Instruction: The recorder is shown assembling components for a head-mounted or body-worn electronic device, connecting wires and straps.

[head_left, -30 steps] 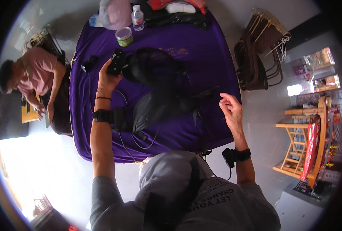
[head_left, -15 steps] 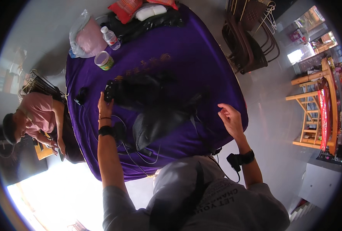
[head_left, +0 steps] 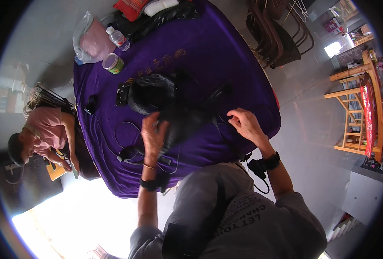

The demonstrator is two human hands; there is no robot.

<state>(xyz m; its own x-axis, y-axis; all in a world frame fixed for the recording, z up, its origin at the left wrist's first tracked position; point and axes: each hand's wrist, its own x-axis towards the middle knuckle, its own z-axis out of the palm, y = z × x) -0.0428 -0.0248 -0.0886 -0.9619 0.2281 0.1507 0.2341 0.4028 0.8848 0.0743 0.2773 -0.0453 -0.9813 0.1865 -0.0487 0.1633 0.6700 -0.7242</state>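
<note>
A black backpack-like bag (head_left: 150, 93) with ribbed padding and loose straps lies on a table with a purple cloth (head_left: 226, 56). A small black box-shaped device (head_left: 122, 94) is at its left end. My left hand (head_left: 154, 134), smeared by motion, is over the bag's near left part, its thumb apart from the fingers; nothing shows in it, and whether it touches the bag I cannot tell. To the right of the bag, by a dark strap, my right hand (head_left: 245, 124) hovers with loosely bent fingers and nothing visible in them.
Black cables (head_left: 124, 125) curl on the cloth at left. Beyond stand an open tub (head_left: 113, 63), a water bottle (head_left: 119, 39) and a pink item in clear plastic (head_left: 92, 41). A person (head_left: 49, 129) sits at left. Stacked brown chairs (head_left: 277, 39) stand far right.
My left hand has left the box-shaped device and come right and nearer, over the bag. My right hand has shifted slightly left and farther away. The bag's near padded part now lies lower.
</note>
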